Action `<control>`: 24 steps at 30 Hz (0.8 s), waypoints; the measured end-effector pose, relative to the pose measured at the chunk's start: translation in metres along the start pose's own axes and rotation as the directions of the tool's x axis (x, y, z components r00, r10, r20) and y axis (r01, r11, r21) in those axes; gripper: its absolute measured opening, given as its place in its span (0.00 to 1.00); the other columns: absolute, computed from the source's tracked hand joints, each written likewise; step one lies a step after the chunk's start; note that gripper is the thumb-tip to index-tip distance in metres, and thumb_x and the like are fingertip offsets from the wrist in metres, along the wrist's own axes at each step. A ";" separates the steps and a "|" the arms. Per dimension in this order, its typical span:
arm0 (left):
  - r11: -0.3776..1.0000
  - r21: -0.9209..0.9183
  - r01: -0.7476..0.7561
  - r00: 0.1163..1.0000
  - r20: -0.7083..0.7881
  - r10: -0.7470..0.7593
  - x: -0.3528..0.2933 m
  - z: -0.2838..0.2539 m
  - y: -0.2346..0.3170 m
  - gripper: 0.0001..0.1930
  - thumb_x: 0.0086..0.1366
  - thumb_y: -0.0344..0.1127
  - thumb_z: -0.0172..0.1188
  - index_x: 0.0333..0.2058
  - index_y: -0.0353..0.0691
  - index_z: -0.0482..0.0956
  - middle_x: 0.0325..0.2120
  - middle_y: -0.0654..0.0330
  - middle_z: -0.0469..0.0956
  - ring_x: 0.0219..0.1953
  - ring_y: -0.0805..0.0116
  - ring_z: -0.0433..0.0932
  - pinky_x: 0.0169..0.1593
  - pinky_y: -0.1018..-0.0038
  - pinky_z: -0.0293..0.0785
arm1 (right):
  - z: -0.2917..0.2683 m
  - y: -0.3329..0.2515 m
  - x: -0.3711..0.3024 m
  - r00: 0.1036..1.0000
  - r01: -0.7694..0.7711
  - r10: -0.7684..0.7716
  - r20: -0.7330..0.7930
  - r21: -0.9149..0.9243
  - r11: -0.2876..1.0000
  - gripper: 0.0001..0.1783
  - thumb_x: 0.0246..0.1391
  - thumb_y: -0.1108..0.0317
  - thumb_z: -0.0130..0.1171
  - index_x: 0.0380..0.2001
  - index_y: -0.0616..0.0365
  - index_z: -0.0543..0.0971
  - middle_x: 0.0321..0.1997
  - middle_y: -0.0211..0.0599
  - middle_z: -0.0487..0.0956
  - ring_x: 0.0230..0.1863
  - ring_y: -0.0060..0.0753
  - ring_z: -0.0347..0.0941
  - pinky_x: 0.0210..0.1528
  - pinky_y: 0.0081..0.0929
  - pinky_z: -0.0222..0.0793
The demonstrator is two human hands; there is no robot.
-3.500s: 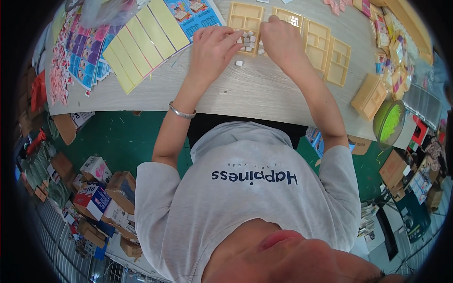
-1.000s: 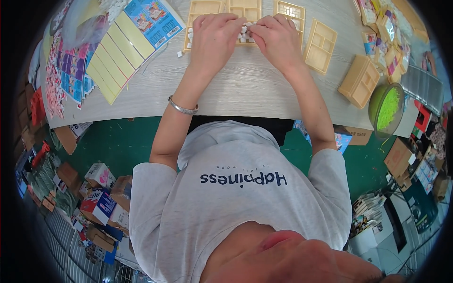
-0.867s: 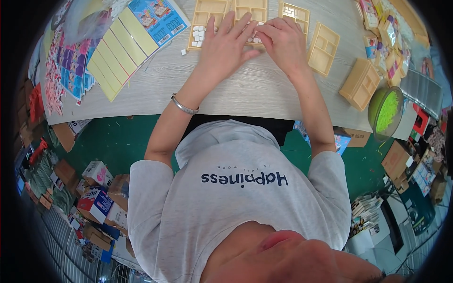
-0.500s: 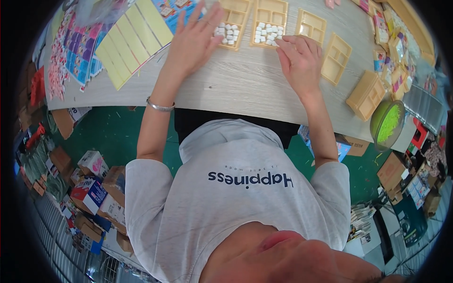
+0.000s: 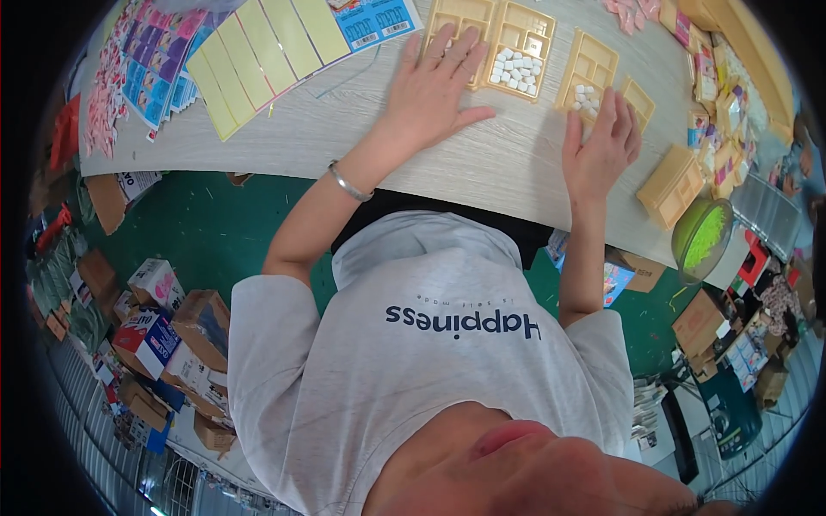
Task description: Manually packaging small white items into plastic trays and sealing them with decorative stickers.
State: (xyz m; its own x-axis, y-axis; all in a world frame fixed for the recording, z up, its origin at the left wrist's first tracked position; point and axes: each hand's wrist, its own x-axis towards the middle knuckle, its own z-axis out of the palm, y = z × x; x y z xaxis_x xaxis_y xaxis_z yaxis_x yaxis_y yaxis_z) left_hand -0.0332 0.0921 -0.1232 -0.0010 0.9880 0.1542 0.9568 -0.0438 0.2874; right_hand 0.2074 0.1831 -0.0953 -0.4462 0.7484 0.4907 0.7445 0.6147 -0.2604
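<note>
My left hand lies with its fingers spread over the lower part of a cream divided plastic tray. It hides most of that tray's contents. Just to its right, a second divided tray has small white pieces in its near compartment. At a third tray, several white pieces sit in the near part. My right hand is beside those pieces, fingers extended and thumb apart, with nothing visible in it. It partly covers a fourth tray.
Yellow-striped card sheets lie at the left, near colourful printed sheets. On the right are stacked cream trays, a bowl of bright green bits and packaged sets. Pink pieces lie at the back.
My left hand has moved right onto the first tray, and my right hand has shifted right from the second tray to the third. White pieces now show in the third tray.
</note>
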 end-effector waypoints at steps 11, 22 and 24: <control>0.966 -0.149 0.211 0.916 -0.315 -0.249 -0.045 -0.030 -0.039 0.23 0.52 0.51 0.74 0.45 0.48 0.84 0.38 0.66 0.80 0.44 0.63 0.75 0.53 0.62 0.61 | 0.000 -0.018 -0.004 0.993 -0.032 0.033 0.115 -0.008 0.999 0.35 0.60 0.59 0.62 0.67 0.58 0.66 0.67 0.50 0.69 0.69 0.53 0.61 0.71 0.60 0.44; 0.974 -0.183 0.130 0.899 -0.393 -0.194 -0.042 -0.010 -0.020 0.12 0.52 0.44 0.74 0.35 0.51 0.87 0.30 0.71 0.79 0.36 0.70 0.75 0.47 0.66 0.60 | -0.006 -0.066 -0.007 0.984 0.085 -0.135 0.119 0.351 0.932 0.27 0.50 0.69 0.69 0.55 0.59 0.77 0.53 0.43 0.77 0.53 0.49 0.71 0.58 0.42 0.64; 0.986 -0.145 0.077 0.881 -0.452 -0.135 -0.030 -0.017 -0.015 0.12 0.52 0.43 0.75 0.35 0.52 0.87 0.30 0.71 0.79 0.37 0.70 0.75 0.48 0.67 0.59 | -0.006 -0.067 -0.010 0.986 0.068 -0.121 0.116 0.381 0.922 0.27 0.50 0.70 0.69 0.55 0.58 0.77 0.53 0.41 0.77 0.52 0.48 0.72 0.57 0.41 0.65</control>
State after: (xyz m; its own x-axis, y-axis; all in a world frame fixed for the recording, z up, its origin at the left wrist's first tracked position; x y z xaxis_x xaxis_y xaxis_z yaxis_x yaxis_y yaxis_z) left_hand -0.0529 0.0602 -0.1159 -0.2617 0.8100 0.5248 0.9016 0.0111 0.4324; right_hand 0.1648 0.1330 -0.0771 -0.5877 0.6922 0.4189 0.4667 0.7129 -0.5234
